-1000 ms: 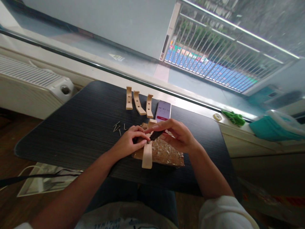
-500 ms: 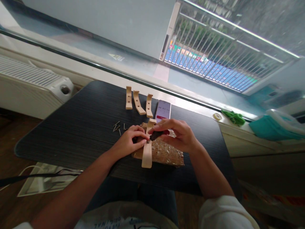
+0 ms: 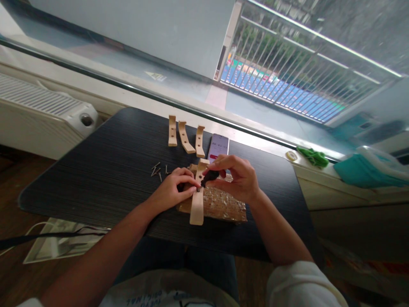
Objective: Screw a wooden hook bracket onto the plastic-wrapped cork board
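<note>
A pale wooden hook piece (image 3: 197, 204) lies across a brown wrapped block (image 3: 223, 205) on the dark table (image 3: 105, 170). My left hand (image 3: 174, 189) presses the piece down, its fingers closed on it beside the tool's tip. My right hand (image 3: 238, 177) is closed round a small dark-handled tool (image 3: 209, 176). The tool's tip meets the wooden piece near its upper end. Three more wooden hook pieces (image 3: 185, 136) lie in a row farther back. Several loose screws (image 3: 159, 170) lie left of my left hand.
A phone (image 3: 219, 147) with a lit screen lies behind my right hand. A white radiator (image 3: 44, 113) stands at the left, under the window sill. A green cloth (image 3: 313, 157) and a teal bag (image 3: 367, 172) rest on the ledge at the right.
My right hand has drawn slightly up and inward with the tool, its fingers curling more tightly round the handle. My left hand and the wooden piece have stayed put.
</note>
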`<act>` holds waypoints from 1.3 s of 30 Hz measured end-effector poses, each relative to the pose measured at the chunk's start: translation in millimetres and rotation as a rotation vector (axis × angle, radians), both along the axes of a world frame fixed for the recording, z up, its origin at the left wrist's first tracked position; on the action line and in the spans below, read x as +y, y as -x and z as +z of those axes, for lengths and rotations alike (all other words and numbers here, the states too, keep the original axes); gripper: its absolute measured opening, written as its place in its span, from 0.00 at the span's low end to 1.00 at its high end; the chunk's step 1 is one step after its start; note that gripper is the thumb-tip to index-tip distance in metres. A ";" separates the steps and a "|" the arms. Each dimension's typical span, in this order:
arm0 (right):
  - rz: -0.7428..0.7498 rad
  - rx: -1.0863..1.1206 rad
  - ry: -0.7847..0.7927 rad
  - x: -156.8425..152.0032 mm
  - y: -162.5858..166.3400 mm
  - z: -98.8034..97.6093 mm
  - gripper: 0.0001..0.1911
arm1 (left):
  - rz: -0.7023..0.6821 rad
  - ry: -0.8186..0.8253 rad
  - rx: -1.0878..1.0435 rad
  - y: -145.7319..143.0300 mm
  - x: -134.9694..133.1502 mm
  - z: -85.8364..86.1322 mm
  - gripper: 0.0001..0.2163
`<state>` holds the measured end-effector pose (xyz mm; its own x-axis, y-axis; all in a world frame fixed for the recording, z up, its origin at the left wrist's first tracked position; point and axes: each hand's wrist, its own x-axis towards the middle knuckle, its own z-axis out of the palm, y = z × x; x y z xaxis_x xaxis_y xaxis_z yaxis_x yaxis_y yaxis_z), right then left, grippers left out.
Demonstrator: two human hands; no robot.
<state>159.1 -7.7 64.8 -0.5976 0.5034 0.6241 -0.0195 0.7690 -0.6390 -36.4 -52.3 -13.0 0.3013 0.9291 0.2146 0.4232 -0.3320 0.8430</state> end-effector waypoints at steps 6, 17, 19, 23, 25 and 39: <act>-0.033 0.041 -0.027 0.0 2.9 -5.8 0.14 | 0.000 -0.022 -0.014 -0.5 0.1 -1.2 0.07; -0.069 0.098 -0.104 -2.0 7.8 -5.4 0.13 | 0.006 0.001 -0.003 -0.1 -0.1 1.5 0.07; -0.077 0.114 -0.111 -2.5 9.0 -5.3 0.13 | 0.004 -0.003 -0.005 -0.3 0.0 1.4 0.07; -0.119 0.121 -0.126 -3.6 10.2 -5.0 0.13 | 0.009 0.004 -0.009 -1.2 -0.1 1.9 0.07; -0.131 0.115 -0.127 -4.2 10.1 -5.4 0.13 | 0.013 0.008 -0.012 -1.3 -0.1 2.3 0.07; -0.124 0.117 -0.146 -5.2 11.2 -8.3 0.13 | 0.006 0.004 0.009 -0.1 -0.1 -0.2 0.07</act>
<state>148.0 -12.9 56.5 -0.4558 0.4674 0.7575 0.0134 0.8546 -0.5192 -36.4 -52.4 -13.2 0.2979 0.9316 0.2083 0.4325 -0.3262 0.8405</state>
